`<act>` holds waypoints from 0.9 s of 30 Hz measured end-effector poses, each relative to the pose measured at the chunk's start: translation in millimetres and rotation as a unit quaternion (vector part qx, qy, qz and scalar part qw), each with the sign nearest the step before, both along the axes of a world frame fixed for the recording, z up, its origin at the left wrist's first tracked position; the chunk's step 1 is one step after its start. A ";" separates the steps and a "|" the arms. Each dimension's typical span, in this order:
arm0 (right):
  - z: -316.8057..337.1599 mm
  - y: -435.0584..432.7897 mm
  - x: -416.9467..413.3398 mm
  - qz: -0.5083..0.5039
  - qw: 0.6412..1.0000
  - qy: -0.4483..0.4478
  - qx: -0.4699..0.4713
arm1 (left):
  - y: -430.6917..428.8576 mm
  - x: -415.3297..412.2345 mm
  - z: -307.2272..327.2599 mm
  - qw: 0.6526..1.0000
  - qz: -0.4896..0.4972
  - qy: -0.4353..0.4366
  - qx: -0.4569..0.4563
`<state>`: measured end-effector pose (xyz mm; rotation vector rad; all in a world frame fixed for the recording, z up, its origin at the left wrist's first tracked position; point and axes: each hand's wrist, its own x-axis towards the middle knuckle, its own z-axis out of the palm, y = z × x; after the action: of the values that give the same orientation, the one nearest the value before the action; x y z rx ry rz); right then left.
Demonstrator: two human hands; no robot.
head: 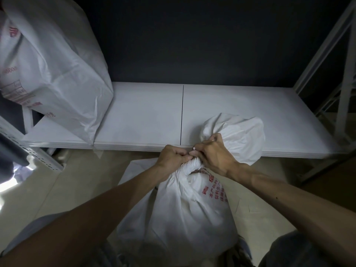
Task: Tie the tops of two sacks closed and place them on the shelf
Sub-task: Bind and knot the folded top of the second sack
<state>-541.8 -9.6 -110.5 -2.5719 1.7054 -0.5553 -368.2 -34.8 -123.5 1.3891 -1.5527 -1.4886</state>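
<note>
A white sack (185,212) with red print stands on the floor between my knees, in front of the shelf. Its top is gathered into a twisted neck wound with white cord. My left hand (172,157) grips the neck from the left. My right hand (213,153) pinches the white cord's end at the neck from the right; the sack's loose top (238,132) billows out behind it over the shelf edge. A second white sack (52,60) with red print stands on the white shelf board (146,116) at the far left, its top out of view.
The shelf board runs across the middle, with a dark wall behind it. White metal uprights (344,89) and braces frame its right end, and a perforated upright (36,153) its left. A flat white sheet (134,168) lies on the beige floor under the sack.
</note>
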 end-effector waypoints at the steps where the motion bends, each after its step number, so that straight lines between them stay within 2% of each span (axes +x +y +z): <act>1: -0.2 0.1 0.6 -0.007 1.000 -0.006 -0.002 | 2.0 -1.0 -0.3 1.000 0.000 -0.004 -0.017; 6: 0.2 1.0 1.1 -0.040 0.997 -0.069 0.005 | 8.0 -2.8 -2.1 0.996 0.002 -0.032 -0.083; 9: 2.2 4.4 7.9 -0.062 0.991 -0.116 0.013 | 12.9 -4.3 -1.1 0.983 0.012 -0.098 -0.157; 14: 13.1 9.5 14.6 -0.087 0.977 -0.194 -0.028 | 18.6 -8.2 12.9 0.958 0.062 -0.122 -0.252; 18: 22.3 9.0 14.9 -0.076 0.973 -0.216 -0.033 | 12.1 -7.0 23.5 0.949 0.100 -0.100 -0.282; 24: 21.7 9.9 18.7 -0.068 0.963 -0.259 -0.011 | 12.6 -8.2 21.0 0.936 0.066 -0.109 -0.328; 27: 20.5 9.7 17.9 -0.069 0.947 -0.313 0.027 | 12.7 -5.2 16.1 0.930 0.051 -0.121 -0.344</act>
<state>-523.9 0.1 -89.9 -1.9281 1.6240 -1.1571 -373.3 -22.1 -107.5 1.2159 -1.8681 -0.6070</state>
